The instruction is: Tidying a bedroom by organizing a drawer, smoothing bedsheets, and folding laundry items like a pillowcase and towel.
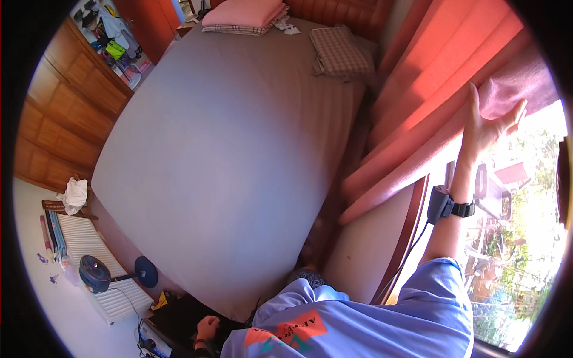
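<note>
My right arm reaches up at the right to the coral-pink curtain (418, 89). The thumb and fingers of my right hand (486, 130) are spread against the curtain's lower edge, with its sunlit cloth between them. A black device with a strap (440, 204) sits on that wrist, and a cable runs down from it. Low at the left of my body, my left hand (208, 328) has its fingers curled in, with nothing seen in it. A band circles the left wrist, and a dark surface (185, 316) lies beside this hand.
A large bed with a grey sheet (227, 155) fills the middle. Folded pink bedding (243, 13) and a checked pillow (341, 52) lie at its far end. A wooden wardrobe (71, 113), a white radiator (89, 256) and a black fan (95, 273) stand left. Bright window glass (507, 250) is at right.
</note>
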